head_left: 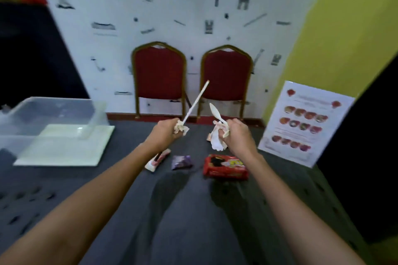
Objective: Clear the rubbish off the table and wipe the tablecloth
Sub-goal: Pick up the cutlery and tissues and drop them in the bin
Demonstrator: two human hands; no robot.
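The left hand (165, 130) grips a straw (196, 102) and tissue (181, 129), the right hand (235, 133) clenches a spoon (216, 112) and napkin (217, 141), both bunched for binning.

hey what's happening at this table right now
A person is clearing rubbish off a dark tablecloth. The left hand grips a crumpled tissue and a long white straw; the right hand holds more crumpled tissue and a white plastic spoon. A red packet, a purple wrapper and a pink-and-white wrapper still lie on the cloth.
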